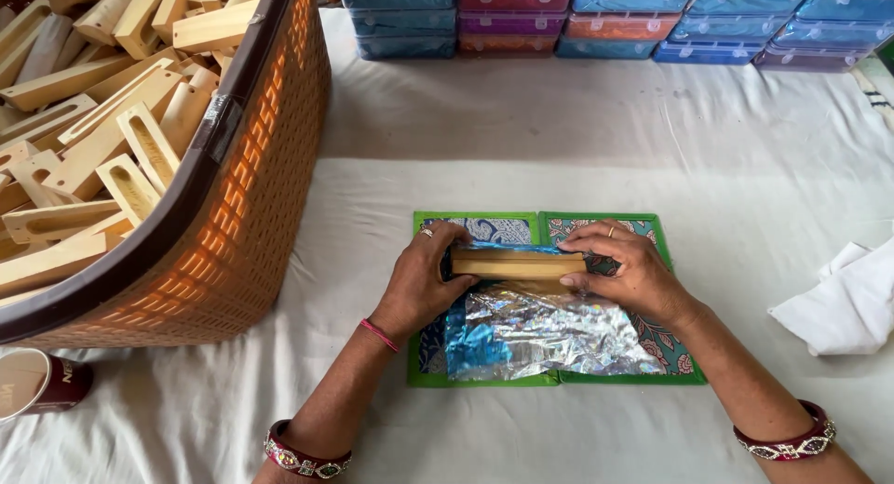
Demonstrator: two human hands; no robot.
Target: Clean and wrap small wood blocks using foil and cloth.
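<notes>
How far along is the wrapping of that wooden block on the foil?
Done: the foil sheet lies spread on the green-edged mat. In hand: the left hand and right hand hold the wooden block by its ends at the foil's far edge. Left: most of the foil is flat, not around the block.

Tan wooden block (pixel 518 263), lying level on crinkled silver-blue foil sheet (pixel 540 335)

Pale tan wooden block (pixel 518 263) on crinkled silver and blue foil (pixel 531 335); green-bordered paisley mat (pixel 652 340); orange-brown woven basket (pixel 251 214) at the white cloth's (pixel 559 140) left edge; blue, pink, orange boxes (pixel 605 19) along its far edge.
</notes>
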